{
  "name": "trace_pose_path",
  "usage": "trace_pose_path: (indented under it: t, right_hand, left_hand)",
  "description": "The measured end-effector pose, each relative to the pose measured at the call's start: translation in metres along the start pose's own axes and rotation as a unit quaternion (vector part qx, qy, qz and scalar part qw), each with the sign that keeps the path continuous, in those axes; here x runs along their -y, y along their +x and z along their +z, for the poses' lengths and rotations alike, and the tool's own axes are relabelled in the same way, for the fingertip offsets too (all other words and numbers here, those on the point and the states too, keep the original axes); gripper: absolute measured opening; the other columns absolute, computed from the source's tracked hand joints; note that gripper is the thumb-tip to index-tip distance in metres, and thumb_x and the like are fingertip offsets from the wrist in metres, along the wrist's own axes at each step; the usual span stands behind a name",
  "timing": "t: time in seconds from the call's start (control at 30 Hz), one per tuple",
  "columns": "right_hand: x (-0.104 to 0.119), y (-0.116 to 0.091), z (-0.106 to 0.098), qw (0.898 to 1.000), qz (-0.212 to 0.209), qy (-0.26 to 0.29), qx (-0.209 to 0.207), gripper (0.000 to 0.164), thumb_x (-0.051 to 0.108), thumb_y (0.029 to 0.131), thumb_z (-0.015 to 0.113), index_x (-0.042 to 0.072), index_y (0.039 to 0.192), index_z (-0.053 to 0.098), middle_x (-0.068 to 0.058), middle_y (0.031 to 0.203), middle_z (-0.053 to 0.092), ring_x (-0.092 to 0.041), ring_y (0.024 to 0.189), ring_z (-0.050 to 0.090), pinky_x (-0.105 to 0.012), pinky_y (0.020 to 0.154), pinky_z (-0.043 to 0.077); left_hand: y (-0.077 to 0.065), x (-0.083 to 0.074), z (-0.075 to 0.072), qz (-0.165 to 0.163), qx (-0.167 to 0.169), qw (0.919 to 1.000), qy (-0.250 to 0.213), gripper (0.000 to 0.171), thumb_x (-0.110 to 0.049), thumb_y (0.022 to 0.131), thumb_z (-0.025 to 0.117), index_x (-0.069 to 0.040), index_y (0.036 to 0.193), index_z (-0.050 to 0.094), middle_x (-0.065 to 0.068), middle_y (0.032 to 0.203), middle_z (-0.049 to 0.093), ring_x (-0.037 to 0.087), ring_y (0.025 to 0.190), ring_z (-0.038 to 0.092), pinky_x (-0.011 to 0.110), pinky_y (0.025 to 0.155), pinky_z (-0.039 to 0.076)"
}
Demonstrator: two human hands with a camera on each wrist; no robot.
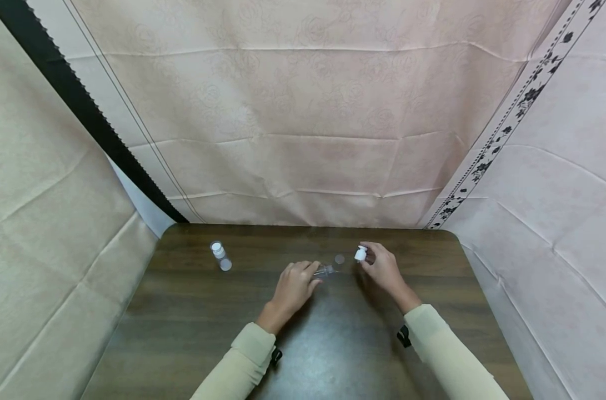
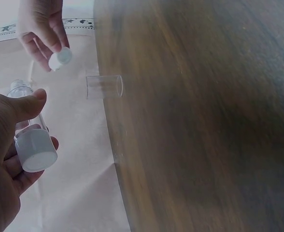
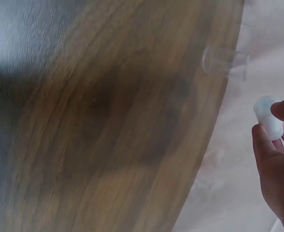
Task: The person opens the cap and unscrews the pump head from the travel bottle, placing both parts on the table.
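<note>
My left hand (image 1: 294,288) grips a small clear bottle (image 1: 325,271) that lies tilted, its clear neck pointing right, toward my other hand. In the left wrist view the bottle's broad white end (image 2: 36,151) faces the camera, with the thumb across the clear body. My right hand (image 1: 384,271) pinches a small white nozzle top (image 1: 361,254) between thumb and fingers, apart from the bottle. Between the two hands, a clear cylindrical cap (image 2: 104,87) stands on the table. Part of the bottle's body is hidden by the left fingers.
A second small clear bottle with a white top (image 1: 216,249) stands at the back left of the brown wooden table (image 1: 193,333). Pale cloth (image 1: 303,166) hangs behind the table's far edge and along both sides.
</note>
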State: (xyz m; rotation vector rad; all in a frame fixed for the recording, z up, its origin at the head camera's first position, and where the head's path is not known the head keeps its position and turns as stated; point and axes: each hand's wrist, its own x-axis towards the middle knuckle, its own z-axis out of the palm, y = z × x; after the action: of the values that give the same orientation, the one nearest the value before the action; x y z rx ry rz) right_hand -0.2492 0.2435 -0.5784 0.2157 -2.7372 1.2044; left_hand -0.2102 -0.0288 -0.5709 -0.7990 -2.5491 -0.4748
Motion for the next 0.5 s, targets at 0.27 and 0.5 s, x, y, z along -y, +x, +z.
trace_pose_path:
  t: [0.27,0.5]
  right_hand:
    - [-0.015,0.008,0.002,0.999,0.016,-0.027,0.040,0.041,-0.005,0.091,0.071,-0.003,0.131,0.063,-0.023,0.127,0.064,-0.036,0.115,0.068,-0.043,0.093,0.059]
    - [-0.027,0.013,0.002,0.995,0.028,-0.055,0.072,0.040,-0.002,0.092,0.071,0.000,0.132,0.065,-0.022,0.130,0.061,-0.033,0.112,0.067,-0.045,0.093,0.059]
  left_hand:
    - [-0.002,0.001,0.000,-0.004,-0.007,0.9999,-0.010,0.045,-0.025,0.082,0.088,-0.009,0.122,0.074,0.006,0.107,0.077,0.020,0.095,0.074,0.037,0.082,0.059]
    - [-0.001,0.001,-0.001,-0.002,-0.003,1.0000,-0.001,0.043,-0.028,0.085,0.086,-0.010,0.122,0.073,0.006,0.108,0.077,0.019,0.096,0.074,0.036,0.082,0.058]
